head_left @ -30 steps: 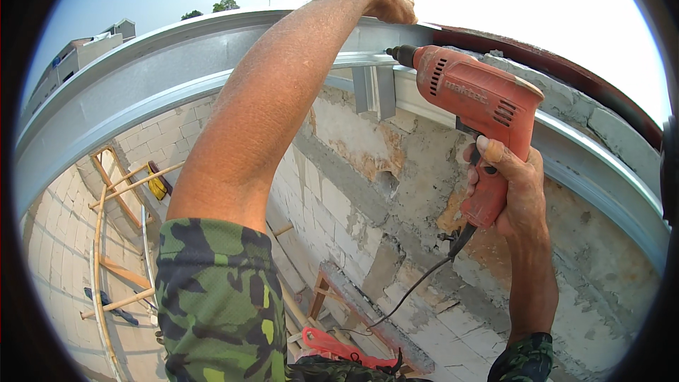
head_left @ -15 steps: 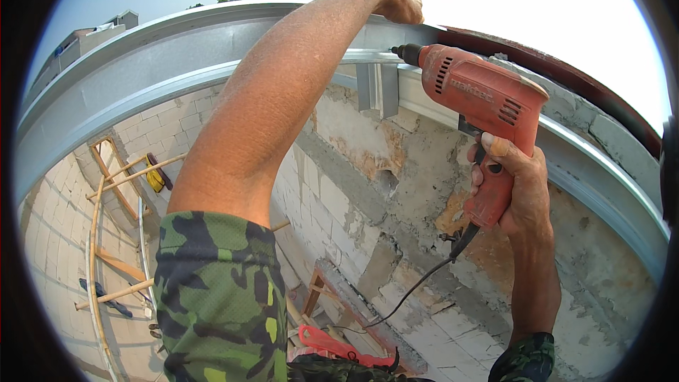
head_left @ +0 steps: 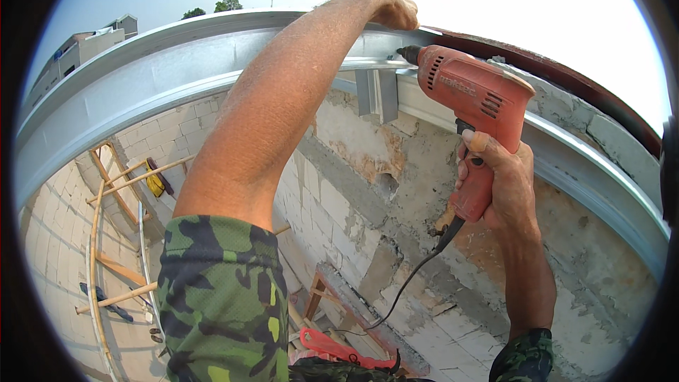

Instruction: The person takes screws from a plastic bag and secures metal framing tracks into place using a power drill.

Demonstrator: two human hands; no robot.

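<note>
My right hand holds the drill, its body above my grip; what my left hand holds, I cannot tell.

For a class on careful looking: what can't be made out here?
Head view:
What the left hand holds, if anything: hidden by the hand itself.
Part of the metal beam: covered by the left forearm.
Whether the tip of the drill touches the beam: too small.
Far end of the cord: too thin to trace.
Right sleeve: cut off by the lower edge.
</note>
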